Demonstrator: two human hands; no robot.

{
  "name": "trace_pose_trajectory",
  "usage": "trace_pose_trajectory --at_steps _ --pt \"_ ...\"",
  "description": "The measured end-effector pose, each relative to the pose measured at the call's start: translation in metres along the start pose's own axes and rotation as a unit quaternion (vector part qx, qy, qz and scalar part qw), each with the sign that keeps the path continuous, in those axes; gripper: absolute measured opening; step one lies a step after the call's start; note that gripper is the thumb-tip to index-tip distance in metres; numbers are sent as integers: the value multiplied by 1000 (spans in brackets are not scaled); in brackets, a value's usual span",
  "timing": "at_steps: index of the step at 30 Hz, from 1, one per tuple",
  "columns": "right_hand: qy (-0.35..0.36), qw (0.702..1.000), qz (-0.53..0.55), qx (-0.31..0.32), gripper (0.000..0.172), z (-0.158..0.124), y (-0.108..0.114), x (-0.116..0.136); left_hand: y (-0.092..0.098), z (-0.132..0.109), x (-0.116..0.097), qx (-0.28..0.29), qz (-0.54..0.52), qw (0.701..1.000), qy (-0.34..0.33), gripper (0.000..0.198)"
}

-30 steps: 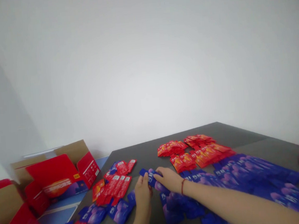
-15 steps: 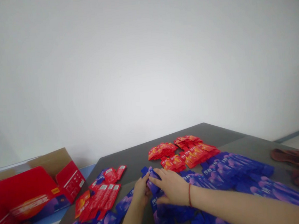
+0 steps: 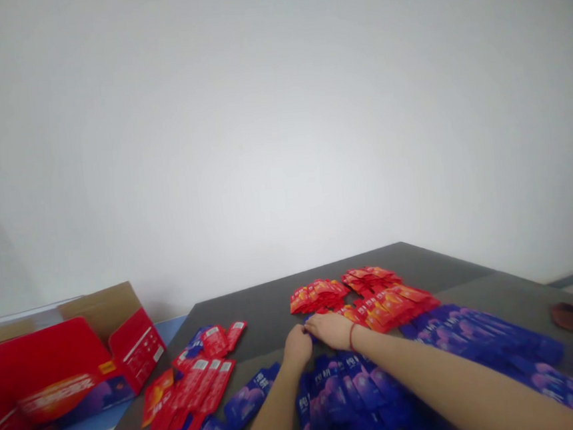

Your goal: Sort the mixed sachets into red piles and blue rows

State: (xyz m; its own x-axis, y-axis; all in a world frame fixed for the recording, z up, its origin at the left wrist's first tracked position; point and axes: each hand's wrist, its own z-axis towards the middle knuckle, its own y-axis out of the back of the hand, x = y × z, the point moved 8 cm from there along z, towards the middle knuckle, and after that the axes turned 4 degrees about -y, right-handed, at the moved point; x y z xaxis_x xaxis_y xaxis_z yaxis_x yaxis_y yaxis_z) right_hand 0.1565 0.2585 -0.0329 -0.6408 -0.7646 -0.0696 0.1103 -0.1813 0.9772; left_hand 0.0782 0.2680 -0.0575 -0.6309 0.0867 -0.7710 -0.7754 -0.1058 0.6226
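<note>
Blue shows as a small patch where the 2 hands meet: a packet (image 3: 312, 338), mostly covered, sits under the fingers of the right hand (image 3: 331, 330) and against the fingertip side of the left hand (image 3: 298, 346). The left fingers are curled in; the right fingers lie bent over the packet from above. The fingertips are largely hidden, so I cannot tell how firmly either hand pinches it, or whether it touches the table (image 3: 254, 306).

Nearer the wearer, below the right hand and forearm, spreads a fan of blue packets (image 3: 335, 398). Just beyond the hands lies a red-orange pile (image 3: 318, 296), with an overlapping red-orange row (image 3: 399, 304) to its right. A red cord (image 3: 352, 336) circles the right wrist.

Well to the left lie red sachets (image 3: 206, 389), 3 white labels lined up among them, near an open red carton (image 3: 54, 376).
</note>
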Motion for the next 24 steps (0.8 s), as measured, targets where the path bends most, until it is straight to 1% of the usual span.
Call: trace_pose_trajectory --at_steps 1,2,6,8,10,13,15,18,21,24 --pt "6 1000 4 5 28 1 -5 -2 -1 -1 1 6 33 999 -7 32" --pt "13 1000 9 9 27 2 -8 -3 -3 -3 3 15 41 999 -10 30" --pt "29 999 34 15 31 -2 -13 -8 -8 -8 7 44 36 998 -23 24" --pt "29 999 45 11 33 -4 -11 -10 -10 -7 6 53 14 998 -23 22" --pt "25 998 51 4 36 -6 -7 -12 -9 -5 8 49 -18 999 -7 22" --pt "21 998 54 -11 41 -9 4 -10 -3 -5 13 29 -82 995 39 31" --pt "28 998 58 -21 45 -16 15 -3 5 -9 16 16 -126 990 62 40" --pt "71 994 70 -49 48 -39 41 19 26 -27 19 -9 -181 982 59 47" --pt "138 985 69 -76 47 -68 64 59 45 -53 26 -41 -202 978 43 48" --pt "176 981 31 -75 44 -85 66 102 51 -79 34 -64 -193 979 24 45"
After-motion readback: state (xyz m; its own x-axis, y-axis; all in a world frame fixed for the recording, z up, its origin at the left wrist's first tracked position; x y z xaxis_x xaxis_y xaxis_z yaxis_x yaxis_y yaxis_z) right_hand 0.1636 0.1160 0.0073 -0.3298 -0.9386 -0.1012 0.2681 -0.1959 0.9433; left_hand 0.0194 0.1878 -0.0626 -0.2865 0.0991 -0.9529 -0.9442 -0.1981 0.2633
